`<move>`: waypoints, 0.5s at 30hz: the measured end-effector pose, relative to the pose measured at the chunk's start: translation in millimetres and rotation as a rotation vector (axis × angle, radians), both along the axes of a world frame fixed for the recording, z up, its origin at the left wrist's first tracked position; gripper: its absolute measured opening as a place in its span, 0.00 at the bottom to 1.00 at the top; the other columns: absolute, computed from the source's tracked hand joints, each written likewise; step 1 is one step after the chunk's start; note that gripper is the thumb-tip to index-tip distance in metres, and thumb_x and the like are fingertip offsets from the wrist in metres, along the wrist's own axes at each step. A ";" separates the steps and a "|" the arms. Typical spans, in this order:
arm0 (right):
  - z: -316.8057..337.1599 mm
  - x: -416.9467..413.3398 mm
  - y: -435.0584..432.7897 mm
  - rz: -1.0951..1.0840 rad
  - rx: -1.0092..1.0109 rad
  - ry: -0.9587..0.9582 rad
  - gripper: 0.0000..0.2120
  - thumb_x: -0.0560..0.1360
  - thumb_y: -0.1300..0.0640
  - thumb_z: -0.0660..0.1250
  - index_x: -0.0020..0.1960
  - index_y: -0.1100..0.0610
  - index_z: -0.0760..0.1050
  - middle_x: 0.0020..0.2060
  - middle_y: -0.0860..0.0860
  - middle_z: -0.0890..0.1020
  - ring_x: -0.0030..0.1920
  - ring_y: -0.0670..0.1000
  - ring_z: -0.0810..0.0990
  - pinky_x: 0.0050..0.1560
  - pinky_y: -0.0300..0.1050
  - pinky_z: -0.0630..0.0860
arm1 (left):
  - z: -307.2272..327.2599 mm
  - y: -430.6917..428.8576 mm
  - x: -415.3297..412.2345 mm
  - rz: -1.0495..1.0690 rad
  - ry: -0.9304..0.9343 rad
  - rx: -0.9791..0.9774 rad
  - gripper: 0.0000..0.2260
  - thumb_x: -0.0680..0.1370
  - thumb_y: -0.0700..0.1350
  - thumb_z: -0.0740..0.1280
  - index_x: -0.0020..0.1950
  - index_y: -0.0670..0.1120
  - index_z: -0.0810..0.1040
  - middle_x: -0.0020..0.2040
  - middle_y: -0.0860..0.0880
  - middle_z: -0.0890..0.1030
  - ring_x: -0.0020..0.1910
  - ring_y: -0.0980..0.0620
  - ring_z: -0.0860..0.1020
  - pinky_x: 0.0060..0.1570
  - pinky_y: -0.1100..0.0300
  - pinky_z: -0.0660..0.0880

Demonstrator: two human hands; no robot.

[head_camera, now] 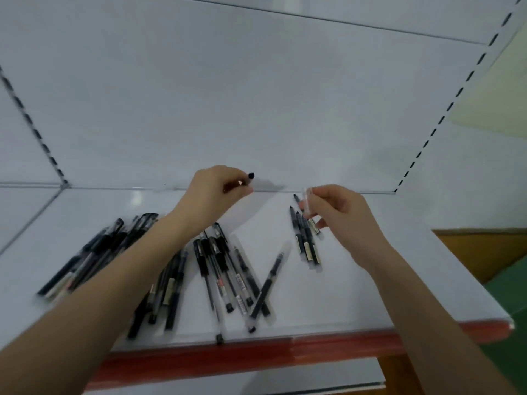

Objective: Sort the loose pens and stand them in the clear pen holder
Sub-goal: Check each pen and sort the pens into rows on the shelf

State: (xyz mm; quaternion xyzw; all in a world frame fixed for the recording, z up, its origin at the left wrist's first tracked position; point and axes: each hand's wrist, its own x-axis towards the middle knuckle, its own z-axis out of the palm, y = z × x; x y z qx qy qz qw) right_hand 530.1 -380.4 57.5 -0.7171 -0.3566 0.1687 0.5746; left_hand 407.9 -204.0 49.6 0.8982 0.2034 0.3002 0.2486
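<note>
A: Head view is showing what, biggest thing first?

B: A glossy white shelf board with a red front edge [385, 283] is filling the lower half, and a plain white back panel [228, 95] is rising behind it.

A: Where are the pens lying?

B: All flat on the board. A large bundle of black-gripped clear pens [94, 260] is lying at the left. A second heap of black and clear pens [225, 266] is spreading across the middle, partly running under the left forearm, with one long dark pen [268, 283] slanting across its right side. A small row of short dark pens with pale labels [307, 246] is sitting apart on the right, just below the right hand [339, 212].

A: And the fingers?

B: The left hand [216, 186] is hovering near the back edge, its fingers curling round a black-capped pen end [251, 175] that is poking out past the fingertips. The right hand is pinching a thin clear plastic piece [306, 201] between thumb and forefinger; blur is stopping me telling whether it is a cap or a whole pen.
</note>
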 end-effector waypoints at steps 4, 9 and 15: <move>15.6 -20.0 2.3 0.139 0.085 0.050 0.04 0.76 0.62 0.63 0.47 0.55 0.76 0.38 0.48 0.85 0.37 0.44 0.81 0.36 0.34 0.75 | 6.6 -13.0 -26.8 0.027 -0.103 0.138 0.05 0.77 0.41 0.64 0.43 0.41 0.75 0.43 0.43 0.79 0.46 0.45 0.77 0.45 0.63 0.67; 28.0 -37.0 5.7 0.201 0.163 0.017 0.05 0.73 0.60 0.67 0.44 0.51 0.77 0.35 0.46 0.83 0.35 0.43 0.79 0.37 0.36 0.75 | 11.9 -31.6 -50.9 -0.033 -0.144 0.199 0.15 0.77 0.49 0.57 0.52 0.39 0.76 0.39 0.46 0.76 0.39 0.54 0.71 0.38 0.62 0.67; 32.0 -39.3 8.4 0.205 0.180 0.009 0.03 0.73 0.58 0.66 0.43 0.51 0.78 0.34 0.44 0.82 0.36 0.42 0.78 0.37 0.36 0.76 | 12.0 -39.7 -65.2 -0.043 -0.126 0.207 0.16 0.76 0.49 0.56 0.53 0.41 0.77 0.37 0.47 0.73 0.36 0.54 0.67 0.35 0.60 0.64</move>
